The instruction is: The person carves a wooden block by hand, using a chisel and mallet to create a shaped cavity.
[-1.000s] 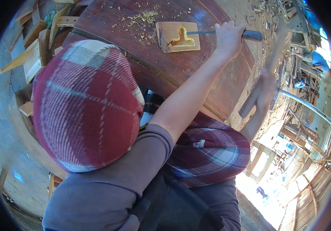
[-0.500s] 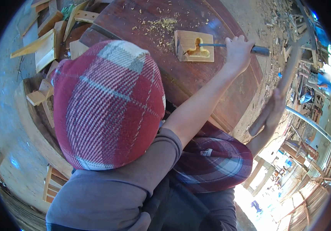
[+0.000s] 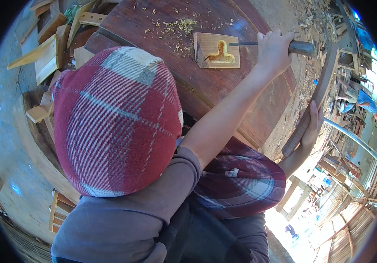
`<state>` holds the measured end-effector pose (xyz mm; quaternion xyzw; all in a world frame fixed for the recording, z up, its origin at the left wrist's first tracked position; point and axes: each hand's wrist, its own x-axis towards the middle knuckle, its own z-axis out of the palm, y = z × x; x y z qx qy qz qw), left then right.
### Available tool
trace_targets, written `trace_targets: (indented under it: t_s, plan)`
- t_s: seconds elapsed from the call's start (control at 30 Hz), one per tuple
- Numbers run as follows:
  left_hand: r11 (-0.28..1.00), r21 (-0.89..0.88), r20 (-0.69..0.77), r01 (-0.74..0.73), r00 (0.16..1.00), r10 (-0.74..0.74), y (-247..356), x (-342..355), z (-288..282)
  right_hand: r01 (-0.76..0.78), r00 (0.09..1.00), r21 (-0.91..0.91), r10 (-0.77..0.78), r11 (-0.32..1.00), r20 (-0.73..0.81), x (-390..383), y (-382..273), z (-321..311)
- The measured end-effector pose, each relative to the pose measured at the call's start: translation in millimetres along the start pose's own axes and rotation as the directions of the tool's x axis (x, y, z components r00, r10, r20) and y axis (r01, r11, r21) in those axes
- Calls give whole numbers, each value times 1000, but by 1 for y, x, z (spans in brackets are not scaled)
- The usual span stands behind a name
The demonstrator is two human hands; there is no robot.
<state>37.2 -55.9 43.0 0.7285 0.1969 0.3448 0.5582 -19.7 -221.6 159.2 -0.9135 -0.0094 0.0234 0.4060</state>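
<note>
My left hand (image 3: 276,51) is closed around a chisel with a dark round handle (image 3: 301,47) and a thin metal blade (image 3: 243,44). The blade's tip is over a pale wooden block (image 3: 201,46), at the right edge of a carved, branching recess (image 3: 220,56); whether it touches the wood I cannot tell. My right hand (image 3: 313,120) grips a long, slightly curved wooden club (image 3: 314,98), held up to the right of the chisel handle. The block lies on a reddish-brown wooden tabletop (image 3: 153,35).
Wood shavings (image 3: 179,25) lie on the tabletop left of the block. Offcuts and boards (image 3: 48,57) are piled at the far left. Red plaid cloth (image 3: 118,118) fills much of the middle left. Scrap wood litters the ground at right, where a person in blue (image 3: 366,100) is far off.
The chisel's tip has shifted from inside the recess to its right edge. My right hand's club, blurred by motion before, now shows sharply. The whole view has slid slightly.
</note>
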Motion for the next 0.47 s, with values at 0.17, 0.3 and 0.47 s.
trace_targets:
  t_s: [0.17, 0.3, 0.47]
  plan:
    - [999, 34, 6, -13, 1000, 13, -6, -3, 0, 12, 1000, -32, -13, 999, -15, 2, 4, 0]
    - [1000, 30, -10, -6, 1000, 6, -7, -3, -1, 21, 1000, -28, -21, 999, 0, 2, 6, -2]
    - [1000, 25, -13, 1, 1000, -1, -10, -4, -2, 9, 1000, 7, -9, 1000, 15, 2, 4, 1]
